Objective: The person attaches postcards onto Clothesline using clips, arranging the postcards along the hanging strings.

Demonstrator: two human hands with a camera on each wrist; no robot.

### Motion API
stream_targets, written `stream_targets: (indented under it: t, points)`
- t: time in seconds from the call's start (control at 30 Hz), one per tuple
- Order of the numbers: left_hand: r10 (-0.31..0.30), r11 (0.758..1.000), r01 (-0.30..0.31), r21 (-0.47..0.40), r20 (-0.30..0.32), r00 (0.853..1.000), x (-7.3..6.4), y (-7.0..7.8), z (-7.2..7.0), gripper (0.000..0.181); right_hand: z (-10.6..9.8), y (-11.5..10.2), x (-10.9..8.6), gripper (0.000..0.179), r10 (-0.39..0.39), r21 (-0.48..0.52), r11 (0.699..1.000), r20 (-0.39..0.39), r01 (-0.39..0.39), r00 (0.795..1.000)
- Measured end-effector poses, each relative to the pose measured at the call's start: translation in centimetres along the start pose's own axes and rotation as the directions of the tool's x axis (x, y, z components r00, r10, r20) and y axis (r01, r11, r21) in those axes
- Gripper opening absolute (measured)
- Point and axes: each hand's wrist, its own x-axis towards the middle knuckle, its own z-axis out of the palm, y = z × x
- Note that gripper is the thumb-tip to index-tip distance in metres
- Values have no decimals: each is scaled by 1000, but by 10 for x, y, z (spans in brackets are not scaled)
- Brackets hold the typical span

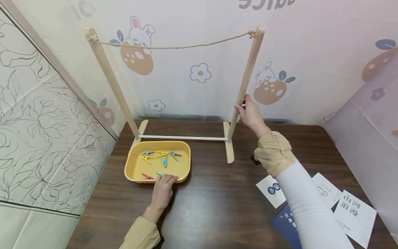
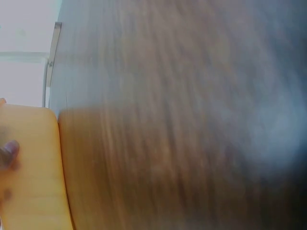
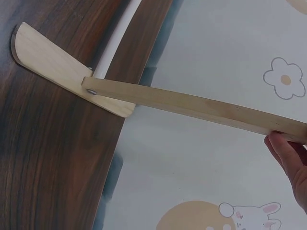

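My left hand (image 1: 163,192) grips the near rim of a yellow plastic basin (image 1: 188,159). Its fingers lie over the edge, and in the left wrist view a thumb (image 2: 8,152) presses the outer wall. Several coloured clothespins (image 1: 164,161) lie scattered inside the basin. With my right hand (image 1: 252,116) I hold the right wooden post (image 1: 249,71) of a small drying rack, partway up, as the right wrist view also shows. A twine line (image 1: 180,47) sags between the post tops. Low down, a white rod (image 1: 183,138) joins the posts, which stand on wooden feet (image 1: 229,152).
Paper cards (image 1: 271,191), a dark blue booklet (image 1: 285,224) and a white booklet (image 1: 356,218) lie at the right of the brown table (image 1: 214,197), partly under my right arm. A printed curtain (image 1: 211,100) hangs close behind the rack. A flower-patterned panel (image 1: 40,121) stands at the left.
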Motion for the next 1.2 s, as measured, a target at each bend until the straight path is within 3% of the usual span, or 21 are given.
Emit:
stream_targets:
  t: [0.53,0.87,1.2]
  points:
    - [27,999,-27,-29,14,1000,9,16,12,37,-12,11,-2,34,-60,16,998,-16,60,998]
    - [52,998,-52,-33,15,999,17,26,20,38,-26,25,-5,34,-52,19,998,-8,52,999]
    - [75,997,-74,-31,23,997,26,39,27,39,-44,34,-9,35,50,16,999,40,-51,998]
